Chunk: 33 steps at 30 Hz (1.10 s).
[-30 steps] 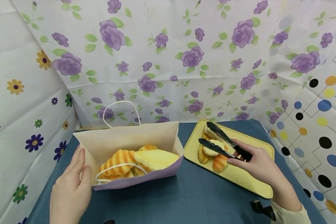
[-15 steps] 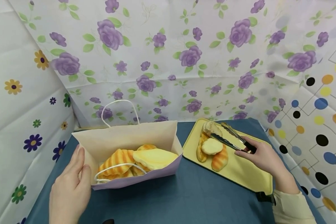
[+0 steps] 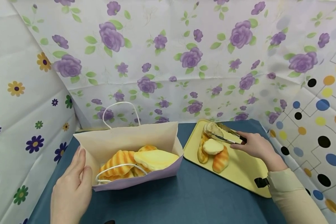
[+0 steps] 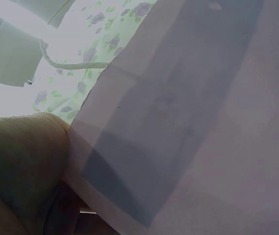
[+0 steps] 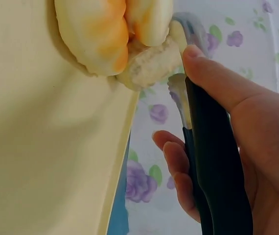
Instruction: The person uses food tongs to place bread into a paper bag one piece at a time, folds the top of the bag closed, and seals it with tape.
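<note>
My left hand [image 3: 71,186] holds the left edge of a paper bag [image 3: 135,183], lilac outside and cream inside. Toy breads lie in it: a ridged orange one [image 3: 119,163] and a pale yellow one [image 3: 156,159], among others. In my right hand [image 3: 257,145] are black-handled tongs [image 5: 215,156], which stand parted. Their tips reach the whitish, rough-surfaced roll [image 3: 212,128] at the far end of the yellow tray [image 3: 242,168], one on either side of it. Nearer me on the tray lie a round cream bun [image 3: 212,147], an orange-striped bread [image 3: 220,160] and a twisted brown bread [image 3: 202,152].
A blue cloth [image 3: 184,199] covers the table under bag and tray. Patterned fabric [image 3: 162,62] hangs behind and at both sides. One white cord handle [image 3: 120,103] of the bag stands up; the other [image 3: 123,165] lies across its opening.
My right hand lifts the tongs off the near breads, draws back right, then moves up to the whitish roll with the tips lower around it. The left hand and bag stay put.
</note>
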{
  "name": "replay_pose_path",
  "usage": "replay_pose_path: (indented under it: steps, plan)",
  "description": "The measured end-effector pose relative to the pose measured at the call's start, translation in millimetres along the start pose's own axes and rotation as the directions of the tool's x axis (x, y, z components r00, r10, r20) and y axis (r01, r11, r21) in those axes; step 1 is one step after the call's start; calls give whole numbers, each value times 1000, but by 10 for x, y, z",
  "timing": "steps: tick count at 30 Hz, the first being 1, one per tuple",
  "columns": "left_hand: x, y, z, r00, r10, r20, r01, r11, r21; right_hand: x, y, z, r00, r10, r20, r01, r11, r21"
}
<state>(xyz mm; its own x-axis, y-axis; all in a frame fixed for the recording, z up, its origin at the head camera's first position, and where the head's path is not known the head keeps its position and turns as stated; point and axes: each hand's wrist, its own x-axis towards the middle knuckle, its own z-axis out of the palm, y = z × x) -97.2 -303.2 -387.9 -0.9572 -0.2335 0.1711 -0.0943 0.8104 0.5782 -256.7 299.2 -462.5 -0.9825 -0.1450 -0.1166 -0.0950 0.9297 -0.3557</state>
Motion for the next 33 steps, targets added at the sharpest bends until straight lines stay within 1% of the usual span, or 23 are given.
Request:
replay_pose_path:
  steps: [3,8,15,19,23,29,33]
  plan:
    - [-6,-2,-3,1000,-1,-2,1,1000,1,27,-18,14,1000,4,13,-4,1000,2]
    - [-4,12,-2,1000,-2,0,2,1000,1,18,-9,76,1000,-4,18,4,1000,13]
    - [6,13,-3,1000,-3,5,3,1000,5,-17,24,205,1000,18,-13,-18,1000,13]
    - [3,10,0,1000,1,4,-1,1000,3,-67,70,281,999,24,-47,-21,997,72]
    - [3,10,7,1000,3,8,-3,1000,-1,-158,140,360,995,68,-77,-56,988,145]
    - [9,14,6,1000,-15,10,15,1000,-3,-263,215,438,982,134,-131,-108,975,194]
    - [17,22,5,1000,-25,6,25,1000,-1,-290,234,473,975,184,-125,-150,958,243]
